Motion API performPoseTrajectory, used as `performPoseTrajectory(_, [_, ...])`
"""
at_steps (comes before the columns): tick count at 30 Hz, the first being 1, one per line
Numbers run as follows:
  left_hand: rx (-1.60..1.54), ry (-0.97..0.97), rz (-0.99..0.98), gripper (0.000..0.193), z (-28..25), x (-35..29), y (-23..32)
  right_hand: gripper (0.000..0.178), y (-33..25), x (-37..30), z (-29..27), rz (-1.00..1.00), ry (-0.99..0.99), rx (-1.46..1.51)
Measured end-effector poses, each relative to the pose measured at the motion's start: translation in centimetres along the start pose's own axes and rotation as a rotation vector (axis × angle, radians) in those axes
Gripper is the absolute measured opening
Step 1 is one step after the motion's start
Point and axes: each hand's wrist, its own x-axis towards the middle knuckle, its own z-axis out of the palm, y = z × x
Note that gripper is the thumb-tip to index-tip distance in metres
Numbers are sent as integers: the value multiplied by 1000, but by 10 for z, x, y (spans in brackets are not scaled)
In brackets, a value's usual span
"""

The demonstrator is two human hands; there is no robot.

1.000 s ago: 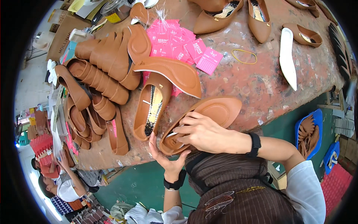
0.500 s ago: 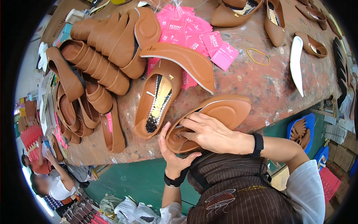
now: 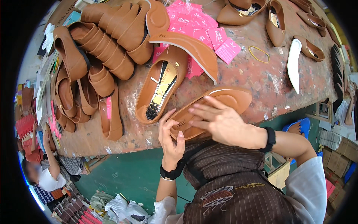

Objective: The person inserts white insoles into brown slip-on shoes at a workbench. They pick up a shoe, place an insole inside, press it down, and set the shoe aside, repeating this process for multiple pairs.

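A tan slip-on shoe lies at the table's near edge with a tan padded insole [image 3: 235, 100] along it; how much of the insole sits inside is hidden. My left hand [image 3: 170, 140] is at the heel end, fingers curled over the rim and thumb on the near side. Stretched flat and a little blurred, my right hand [image 3: 223, 123] lies over the insole's middle. Just beyond is another tan shoe [image 3: 143, 102], its black and gold inner bed bare. Across that shoe's toe rests a curved loose insole [image 3: 199, 50].
Nested tan shoes [image 3: 102, 48] are heaped at the left. Pink tags [image 3: 227, 51] lie behind the loose insole. Farther right are a yellow rubber band [image 3: 259, 54], a white sole-shaped piece [image 3: 294, 65] and more tan shoes [image 3: 275, 22]. People sit at the far left.
My right hand's fingers have come out of the heel area and straightened over the insole's middle. The heel lettering now shows. My left hand remains at the heel.
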Motion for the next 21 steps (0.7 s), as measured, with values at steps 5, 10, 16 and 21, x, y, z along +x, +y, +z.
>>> performPoseTrajectory(5, [63,-8,-31,39,12,3,21,40,-2,-1,-11,101,-39,-98])
performPoseTrajectory(10, [407,-204,5,55,51,-19,73,35,40,-2,-44,547,540,-297])
performPoseTrajectory(16, [654,-458,103,46,87,-12,110,40,34,-17,-87,606,493,191])
performPoseTrajectory(21, [758,-644,73,33,97,-13,111,24,-22,-78,-58,454,327,69])
